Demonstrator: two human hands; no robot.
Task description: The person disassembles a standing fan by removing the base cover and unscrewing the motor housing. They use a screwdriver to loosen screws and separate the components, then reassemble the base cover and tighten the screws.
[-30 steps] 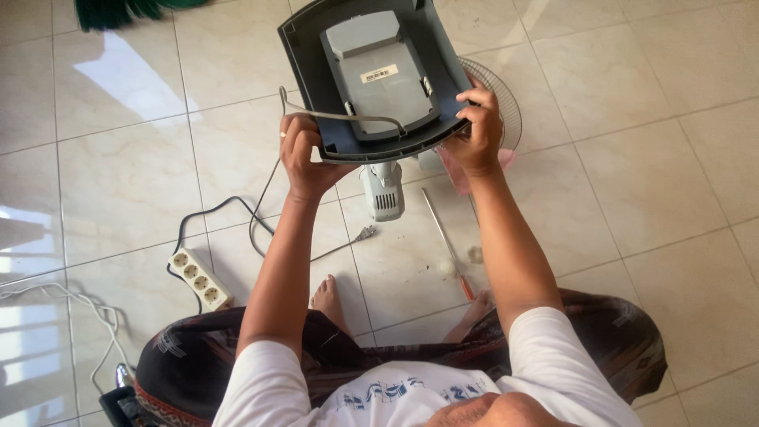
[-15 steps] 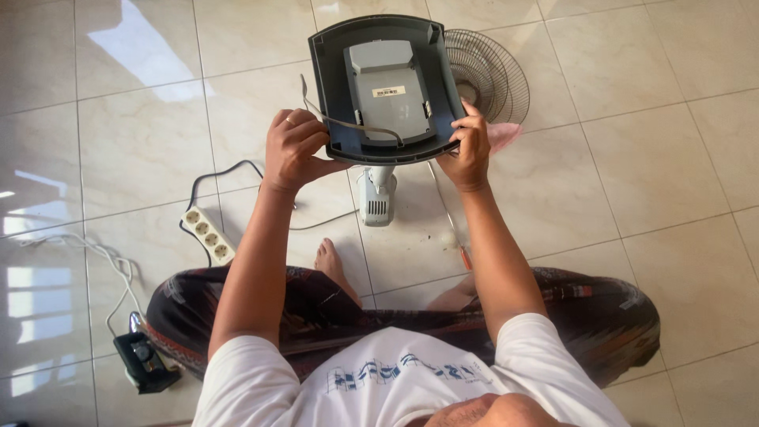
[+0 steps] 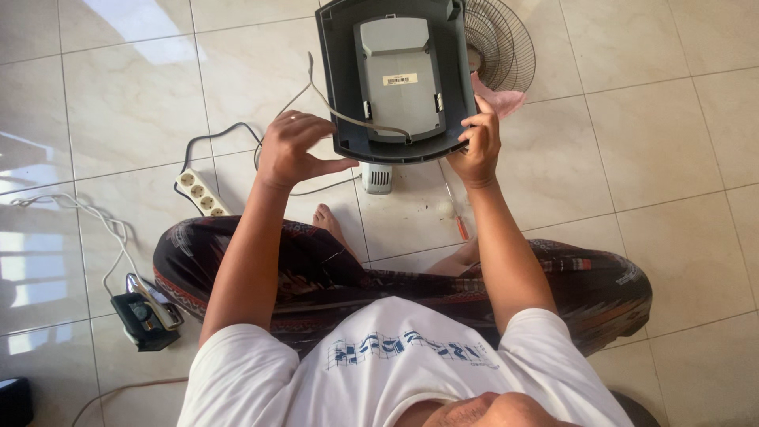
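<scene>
Tiled floor, person seated cross-legged. Grey fan base (image 3: 399, 79) held upturned over the lap; right hand (image 3: 477, 146) pinches its near rim, left hand (image 3: 291, 150) curls loosely on the flat cord (image 3: 348, 119). Inspection step; next likely needs the screwdriver (image 3: 457, 213).

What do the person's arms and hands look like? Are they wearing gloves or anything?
No gloves. The left hand and right hand are bare, and so are both arms up to the short sleeves of a white T-shirt with a blue print on the chest. A thin ring seems to sit on a left finger.
</scene>
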